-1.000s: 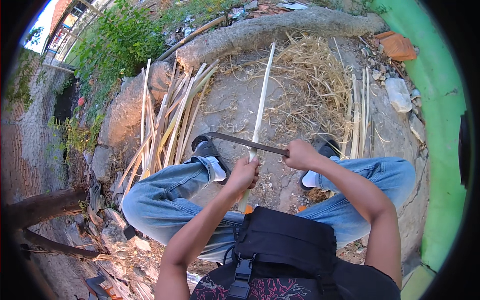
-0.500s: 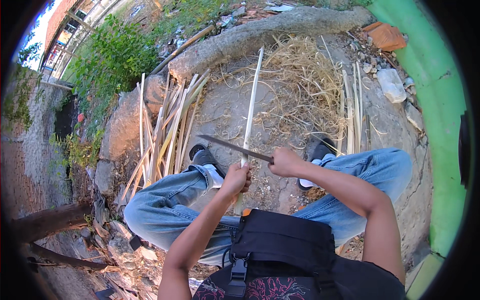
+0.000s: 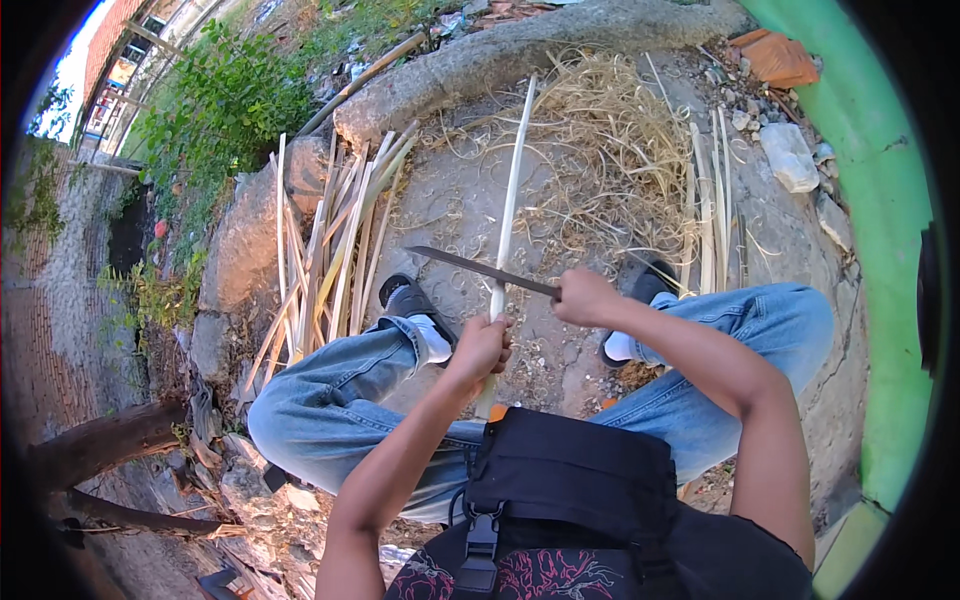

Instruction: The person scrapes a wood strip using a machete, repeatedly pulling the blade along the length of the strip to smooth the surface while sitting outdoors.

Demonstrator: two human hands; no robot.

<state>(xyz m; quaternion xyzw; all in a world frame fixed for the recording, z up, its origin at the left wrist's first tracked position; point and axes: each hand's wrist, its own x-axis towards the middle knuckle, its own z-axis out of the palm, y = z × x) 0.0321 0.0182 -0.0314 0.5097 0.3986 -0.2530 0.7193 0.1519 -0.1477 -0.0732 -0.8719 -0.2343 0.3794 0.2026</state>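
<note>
My left hand (image 3: pixel 481 347) grips the near end of a long pale bamboo strip (image 3: pixel 511 190) that points away from me over the ground. In my right hand (image 3: pixel 584 297) is the handle of a dark long-bladed knife (image 3: pixel 478 268), its blade laid across the strip just above my left hand. I sit with my knees apart in blue jeans, both shoes on the concrete.
A pile of split bamboo slats (image 3: pixel 335 240) lies to my left. Dry shavings (image 3: pixel 610 150) cover the ground ahead, with a few more slats (image 3: pixel 712 200) at the right. A green wall (image 3: pixel 880 220) runs along the right; a concrete curb (image 3: pixel 520 55) lies beyond.
The strip and both hands have shifted slightly, and the knife blade stays across the strip near my left hand. The view has tilted a little.
</note>
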